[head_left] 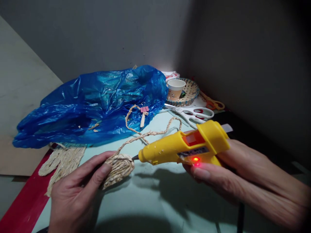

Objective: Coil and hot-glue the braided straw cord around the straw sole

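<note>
Pinched between the thumb and fingers of my left hand (pixel 80 184) is an oval coil of braided straw cord (pixel 119 170). From its top edge the loose braid (pixel 145 133) runs away to the right, loops, and ends at a pink binder clip (pixel 144 109). My right hand (pixel 225 174) is wrapped round a yellow hot glue gun (pixel 179 145) with a red light lit on its side. The gun's dark nozzle points left, at the right edge of the coil; whether it touches cannot be told. A clear glue stick (pixel 227 128) juts from the gun's back.
A crumpled blue plastic bag (pixel 97 100) lies at the back. Beyond the gun are white-handled scissors (pixel 194 113), orange-handled scissors (pixel 213 103), and a paper cup (pixel 176 87) in a woven basket (pixel 191 92). Flat braided straw pieces (pixel 65 160) lie left. Grey walls close in behind.
</note>
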### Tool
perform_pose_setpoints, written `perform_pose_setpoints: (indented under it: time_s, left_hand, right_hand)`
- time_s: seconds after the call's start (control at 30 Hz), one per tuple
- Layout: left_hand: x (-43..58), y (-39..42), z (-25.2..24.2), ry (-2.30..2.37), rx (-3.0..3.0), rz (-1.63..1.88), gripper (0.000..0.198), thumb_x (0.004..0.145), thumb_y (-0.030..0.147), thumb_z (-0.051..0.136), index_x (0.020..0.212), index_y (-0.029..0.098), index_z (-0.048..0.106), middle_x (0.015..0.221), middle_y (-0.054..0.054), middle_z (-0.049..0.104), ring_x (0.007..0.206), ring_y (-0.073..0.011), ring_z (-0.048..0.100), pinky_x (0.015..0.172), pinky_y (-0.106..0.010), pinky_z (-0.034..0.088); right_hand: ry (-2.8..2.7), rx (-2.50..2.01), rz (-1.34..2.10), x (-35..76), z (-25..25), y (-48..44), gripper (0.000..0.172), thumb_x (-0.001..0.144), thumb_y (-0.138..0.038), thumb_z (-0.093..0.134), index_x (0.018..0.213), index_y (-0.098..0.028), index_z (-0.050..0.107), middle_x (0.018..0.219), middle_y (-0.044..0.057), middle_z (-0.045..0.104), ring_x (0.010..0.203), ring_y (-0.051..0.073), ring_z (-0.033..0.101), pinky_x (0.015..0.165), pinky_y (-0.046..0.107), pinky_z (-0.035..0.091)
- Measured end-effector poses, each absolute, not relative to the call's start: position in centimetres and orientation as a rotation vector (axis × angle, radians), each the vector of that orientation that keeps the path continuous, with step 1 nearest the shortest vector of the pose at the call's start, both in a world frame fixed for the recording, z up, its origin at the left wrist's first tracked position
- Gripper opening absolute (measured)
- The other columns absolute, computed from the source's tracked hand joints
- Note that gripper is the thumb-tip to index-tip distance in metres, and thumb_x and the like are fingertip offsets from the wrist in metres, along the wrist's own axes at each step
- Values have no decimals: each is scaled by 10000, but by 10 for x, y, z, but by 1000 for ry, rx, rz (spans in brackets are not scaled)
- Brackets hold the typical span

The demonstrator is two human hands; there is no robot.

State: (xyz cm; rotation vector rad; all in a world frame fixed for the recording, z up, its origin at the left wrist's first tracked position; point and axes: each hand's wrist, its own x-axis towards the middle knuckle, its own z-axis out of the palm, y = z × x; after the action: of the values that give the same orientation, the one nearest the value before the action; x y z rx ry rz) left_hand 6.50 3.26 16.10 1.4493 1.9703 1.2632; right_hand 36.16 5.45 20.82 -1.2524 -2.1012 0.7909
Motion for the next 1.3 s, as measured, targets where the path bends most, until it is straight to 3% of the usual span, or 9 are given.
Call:
perform_pose_setpoints:
  time_s: [0.13,0.2,0.27,0.43,0.57,0.77,0.9,1.17,1.3]
  left_hand:
    - [62,36,162,1865,1380,1199,207,667,395,847,872,370,831,895,25,841,833,-229,793,725,-215,623]
    - [68,38,165,1773,1215,1230,219,624,405,877,832,348,835,868,16,842,817,-223,792,697,-183,615]
    - [76,39,168,1697,1008,1301,294,548,427,915,801,298,838,835,-5,841,783,-214,788,644,-145,600]
    - [90,42,171,1526,640,1304,453,408,333,981,825,237,831,793,-29,828,754,-225,782,676,-193,620]
    - [91,42,171,1484,547,1298,462,405,271,983,837,225,825,799,-31,823,806,-245,781,710,-211,625]
    - [93,44,170,1457,530,1311,466,406,252,980,846,227,828,816,-42,826,806,-253,782,701,-219,629]
    - [92,43,170,1432,534,1305,440,434,247,977,845,212,825,830,-56,828,826,-254,783,706,-215,624]
    - [94,45,170,1452,499,1306,495,436,231,981,901,200,815,927,-77,831,871,-249,776,751,-227,622]
    - [92,43,168,1426,524,1293,472,477,236,970,919,187,813,877,-82,828,796,-244,781,707,-236,632]
  right_hand:
    - [-2055,-1164,819,361,204,55,98,932,-457,580,958,-395,652,795,-86,715,630,165,687,490,184,586]
    - [-2027,-1171,868,361,202,55,107,930,-469,573,963,-401,648,677,-91,658,468,133,592,356,161,497]
    - [-2009,-1230,926,360,201,54,119,926,-469,565,989,-406,644,629,-81,602,431,134,538,310,166,448]
    - [-2007,-1272,988,359,202,53,130,921,-455,560,1008,-410,645,640,-65,591,466,151,544,342,184,471]
    - [-2034,-1132,829,360,201,55,167,945,-481,546,1069,-440,650,701,-85,682,474,151,603,349,180,501]
    - [-2077,-1160,704,360,199,55,167,943,-507,546,1043,-448,665,886,-89,746,724,183,722,559,191,622]
    - [-2062,-1139,619,359,198,57,190,940,-544,540,1028,-446,677,922,-86,757,763,202,750,542,188,631]
    - [-2133,-1025,397,360,195,55,317,990,-533,471,1289,-508,572,1066,-99,778,806,198,774,537,153,628]
    - [-2137,-1052,412,360,195,56,307,992,-542,453,1275,-516,571,899,-104,780,710,189,760,527,163,630]
